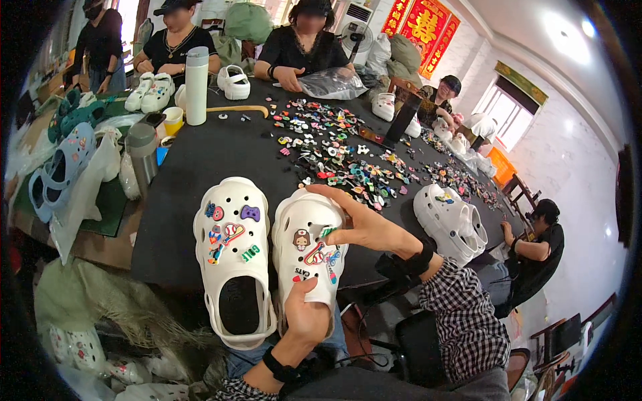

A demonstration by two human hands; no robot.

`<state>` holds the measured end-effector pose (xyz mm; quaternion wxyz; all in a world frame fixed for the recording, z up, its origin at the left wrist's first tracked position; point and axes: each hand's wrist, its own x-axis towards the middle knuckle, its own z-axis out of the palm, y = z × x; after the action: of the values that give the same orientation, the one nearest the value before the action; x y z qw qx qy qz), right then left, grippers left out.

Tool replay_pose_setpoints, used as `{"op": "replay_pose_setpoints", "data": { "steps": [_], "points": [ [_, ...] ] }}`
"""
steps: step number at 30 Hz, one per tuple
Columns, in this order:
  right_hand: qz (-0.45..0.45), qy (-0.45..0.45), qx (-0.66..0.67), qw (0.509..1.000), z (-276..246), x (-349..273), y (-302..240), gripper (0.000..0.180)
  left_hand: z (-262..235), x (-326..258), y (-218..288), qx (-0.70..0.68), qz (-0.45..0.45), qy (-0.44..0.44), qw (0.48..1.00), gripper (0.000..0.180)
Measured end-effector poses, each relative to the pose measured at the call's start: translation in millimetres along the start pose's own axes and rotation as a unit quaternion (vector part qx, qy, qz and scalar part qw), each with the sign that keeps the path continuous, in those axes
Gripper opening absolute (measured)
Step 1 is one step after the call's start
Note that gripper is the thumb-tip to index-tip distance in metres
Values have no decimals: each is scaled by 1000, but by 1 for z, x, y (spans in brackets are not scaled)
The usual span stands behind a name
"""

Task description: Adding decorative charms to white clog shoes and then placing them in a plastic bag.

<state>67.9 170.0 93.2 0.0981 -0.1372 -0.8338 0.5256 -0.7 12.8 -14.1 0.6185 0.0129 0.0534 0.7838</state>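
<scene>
Two white clogs stand side by side before me at the table's near edge. The left clog (231, 260) bears colourful charms, among them a purple game controller and a baseball bat. On the right clog (307, 220) are a small figure, a baseball bat and several other charms. My left hand (306, 319) grips this clog near its foot opening, thumb on top; its other fingers are mostly hidden. Around the toe and outer side of the same clog curls my right hand (368, 227), its thumb by a green charm that it partly covers.
Loose charms (334, 154) cover the middle of the black table (174, 220). Another white clog pair (448, 224) stands at right. A white bottle (196, 87), a steel tumbler (142, 157) and blue clogs (63, 167) are at left. Several people sit around the table.
</scene>
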Motion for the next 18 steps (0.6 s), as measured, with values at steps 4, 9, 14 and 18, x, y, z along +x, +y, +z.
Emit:
{"op": "replay_pose_setpoints", "data": {
  "steps": [4, 9, 14, 18],
  "points": [
    [-13, 8, 17, 1000, 5, 0, 8, 83, 4, -4, 3, 8, 10, 14, 1000, 49],
    [-130, 109, -248, 954, 9, -12, 7, 58, -1, 4, -2, -6, 11, 33, 999, 50],
    [-197, 201, -249, 927, 34, -13, 12, 41, 8, -1, -2, -8, 41, -11, 999, 56],
    [-208, 216, -179, 937, 33, -11, 18, 32, 13, -5, -2, 25, 54, 6, 998, 59]
  ]
}}
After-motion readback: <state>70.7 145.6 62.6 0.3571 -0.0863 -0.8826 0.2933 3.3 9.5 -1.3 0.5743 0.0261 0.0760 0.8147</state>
